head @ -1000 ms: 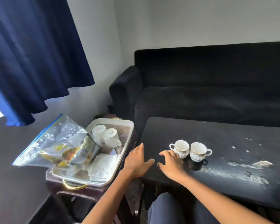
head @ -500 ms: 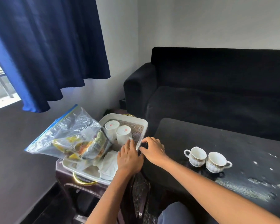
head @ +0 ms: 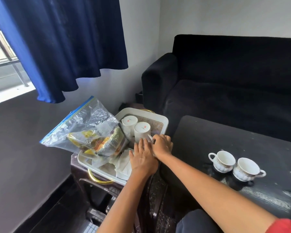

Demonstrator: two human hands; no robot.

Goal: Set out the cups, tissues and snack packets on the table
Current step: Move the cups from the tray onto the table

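Two cups [head: 237, 165] on the table [head: 208, 137], I'm fetching the next: right hand [head: 162, 145] curls at the upturned cup [head: 142, 132] in the tray [head: 165, 121], grip unclear; left hand [head: 144, 159] flat beside; lift next.

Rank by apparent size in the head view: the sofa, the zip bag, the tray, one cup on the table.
1. sofa
2. zip bag
3. tray, partly covered, so unsure against the bag
4. cup

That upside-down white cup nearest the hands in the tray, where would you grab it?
Probably by the upside-down cup's handle, which sticks out on the table side where the right hand already is. Come from that side: the snack bag and second cup crowd the other.
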